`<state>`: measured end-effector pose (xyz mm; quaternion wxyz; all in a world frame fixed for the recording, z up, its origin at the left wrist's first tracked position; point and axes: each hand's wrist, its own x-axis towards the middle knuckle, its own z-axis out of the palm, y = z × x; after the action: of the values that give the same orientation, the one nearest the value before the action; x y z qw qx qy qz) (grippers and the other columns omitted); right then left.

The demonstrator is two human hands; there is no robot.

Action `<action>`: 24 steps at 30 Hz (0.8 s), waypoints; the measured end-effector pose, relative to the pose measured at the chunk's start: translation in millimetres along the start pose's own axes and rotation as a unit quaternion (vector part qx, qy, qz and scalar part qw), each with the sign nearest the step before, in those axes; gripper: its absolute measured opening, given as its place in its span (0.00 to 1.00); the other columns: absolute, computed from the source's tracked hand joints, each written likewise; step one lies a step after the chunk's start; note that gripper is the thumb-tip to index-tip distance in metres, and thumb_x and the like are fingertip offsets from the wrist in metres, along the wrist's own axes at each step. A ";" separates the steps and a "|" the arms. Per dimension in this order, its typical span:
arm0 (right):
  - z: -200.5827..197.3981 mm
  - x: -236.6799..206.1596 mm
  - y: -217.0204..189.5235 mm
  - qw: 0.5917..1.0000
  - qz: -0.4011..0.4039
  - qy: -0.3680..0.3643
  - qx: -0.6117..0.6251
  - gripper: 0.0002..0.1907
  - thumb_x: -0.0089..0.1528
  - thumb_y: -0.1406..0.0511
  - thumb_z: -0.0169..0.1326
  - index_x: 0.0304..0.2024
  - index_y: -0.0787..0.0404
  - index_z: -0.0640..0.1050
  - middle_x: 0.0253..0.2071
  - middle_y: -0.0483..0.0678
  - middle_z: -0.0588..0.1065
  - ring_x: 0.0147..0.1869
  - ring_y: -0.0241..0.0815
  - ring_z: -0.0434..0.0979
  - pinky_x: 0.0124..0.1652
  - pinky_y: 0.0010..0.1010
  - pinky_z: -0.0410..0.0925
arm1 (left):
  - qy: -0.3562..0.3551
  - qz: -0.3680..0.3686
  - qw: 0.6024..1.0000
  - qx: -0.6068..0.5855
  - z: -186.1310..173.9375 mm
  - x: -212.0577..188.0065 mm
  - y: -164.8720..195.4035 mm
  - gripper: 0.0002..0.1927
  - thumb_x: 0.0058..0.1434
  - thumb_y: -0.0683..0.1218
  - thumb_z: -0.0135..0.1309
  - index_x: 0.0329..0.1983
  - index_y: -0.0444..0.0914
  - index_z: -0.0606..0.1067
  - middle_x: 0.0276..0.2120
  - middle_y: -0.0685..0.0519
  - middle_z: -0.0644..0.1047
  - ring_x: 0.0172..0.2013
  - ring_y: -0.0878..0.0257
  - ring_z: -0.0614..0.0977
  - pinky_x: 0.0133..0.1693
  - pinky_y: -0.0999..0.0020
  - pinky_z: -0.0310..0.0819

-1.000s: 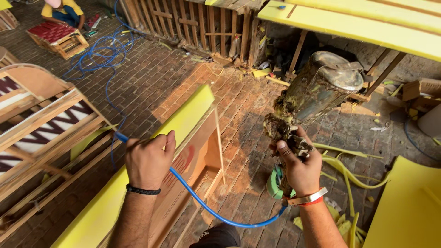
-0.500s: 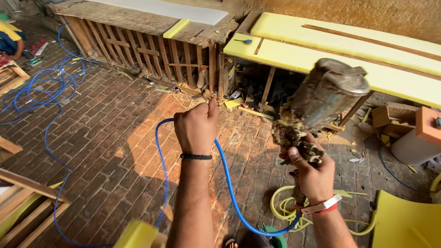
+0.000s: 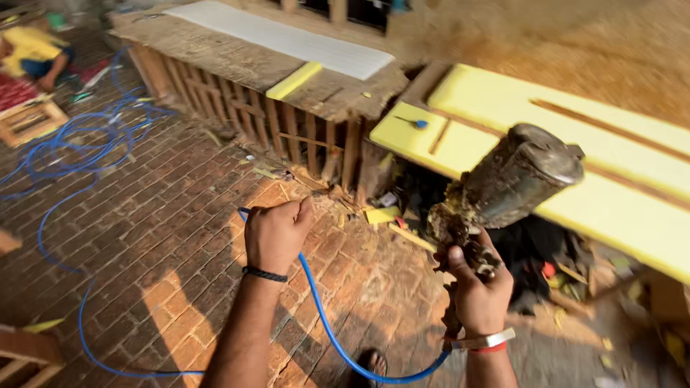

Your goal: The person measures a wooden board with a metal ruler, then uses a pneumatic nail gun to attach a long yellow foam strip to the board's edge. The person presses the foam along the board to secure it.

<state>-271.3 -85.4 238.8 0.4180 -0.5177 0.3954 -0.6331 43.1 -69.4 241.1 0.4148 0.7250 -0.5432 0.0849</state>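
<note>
My right hand point(image 3: 478, 291) grips the handle of a paint-crusted spray gun point(image 3: 503, 190), whose dirty metal cup tilts up and to the right. A blue air hose point(image 3: 327, 327) runs from under the gun in a loop up to my left hand point(image 3: 275, 233), which is closed around it at chest height. I wear a black band on the left wrist and a white and red band on the right. Beyond the gun lie yellow-painted panels point(image 3: 546, 136) with brown grooves.
A brick floor point(image 3: 165, 237) lies below, with more blue hose coiled at the left point(image 3: 79, 144). A slatted wooden frame point(image 3: 287, 122) carries a white sheet and a yellow strip. A person in yellow point(image 3: 36, 54) crouches far left by a small wooden stool point(image 3: 32, 118). Scraps litter the ground under the panels.
My view has swung up and right, away from the yellow furniture piece toward the painted panels. My left hand has lifted the hose higher, and the spray gun stays gripped in my right.
</note>
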 end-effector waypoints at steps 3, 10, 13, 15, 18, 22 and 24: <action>22.7 77.0 40.5 0.999 0.021 0.017 -0.031 0.32 0.63 0.67 0.57 0.69 0.67 0.66 0.49 0.49 0.80 0.47 0.37 0.81 0.48 0.26 0.74 | -0.022 -0.007 0.996 0.083 38.5 46.4 -37.1 0.26 0.69 0.58 0.54 0.16 0.42 0.75 0.10 0.46 0.72 0.13 0.46 0.74 0.20 0.53 0.64; 91.9 246.0 135.0 0.977 -0.016 0.049 -0.206 0.32 0.65 0.60 0.64 0.66 0.69 0.71 0.46 0.48 0.72 0.48 0.37 0.74 0.49 0.26 0.69 | -0.014 -0.100 0.992 0.077 102.9 120.1 -114.2 0.25 0.68 0.61 0.49 0.21 0.43 0.79 0.13 0.48 0.74 0.16 0.48 0.75 0.23 0.54 0.65; 118.3 305.7 181.9 0.966 -0.041 0.064 -0.247 0.30 0.66 0.59 0.64 0.65 0.67 0.74 0.45 0.50 0.72 0.49 0.38 0.74 0.49 0.27 0.68 | -0.021 -0.098 0.993 0.068 156.8 170.3 -146.6 0.26 0.69 0.64 0.45 0.27 0.44 0.81 0.14 0.46 0.74 0.18 0.47 0.76 0.26 0.53 0.68; 137.8 344.8 214.4 0.974 -0.029 0.065 -0.217 0.29 0.65 0.60 0.64 0.66 0.66 0.74 0.44 0.49 0.72 0.47 0.38 0.74 0.47 0.27 0.69 | -0.019 -0.087 0.994 0.063 200.0 209.5 -171.1 0.27 0.69 0.65 0.44 0.28 0.43 0.81 0.17 0.45 0.76 0.20 0.46 0.78 0.28 0.53 0.70; 164.6 395.8 258.2 0.983 0.052 0.088 -0.153 0.29 0.63 0.59 0.63 0.63 0.64 0.74 0.41 0.45 0.74 0.43 0.36 0.75 0.42 0.26 0.70 | -0.069 -0.088 0.993 0.035 261.8 270.3 -207.4 0.29 0.70 0.66 0.43 0.29 0.43 0.81 0.21 0.44 0.78 0.24 0.45 0.80 0.29 0.53 0.71; 201.3 481.6 300.9 0.976 0.037 0.120 -0.176 0.24 0.63 0.60 0.64 0.58 0.66 0.77 0.43 0.45 0.75 0.44 0.37 0.77 0.42 0.26 0.72 | -0.179 -0.104 0.977 0.059 332.0 357.4 -237.3 0.28 0.69 0.67 0.43 0.34 0.45 0.84 0.28 0.43 0.82 0.31 0.44 0.82 0.33 0.52 0.73; 215.1 511.2 326.5 0.973 0.052 0.136 -0.181 0.25 0.63 0.61 0.64 0.59 0.65 0.77 0.43 0.45 0.74 0.44 0.37 0.77 0.41 0.27 0.72 | -0.282 -0.143 0.947 0.057 361.6 388.2 -245.6 0.24 0.67 0.66 0.44 0.43 0.46 0.80 0.32 0.46 0.83 0.32 0.47 0.84 0.36 0.54 0.76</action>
<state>-78.6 -690.3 132.6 0.2921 -0.4722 0.5830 -0.5931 289.0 -582.5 106.8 0.2103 0.8117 -0.5231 -0.1525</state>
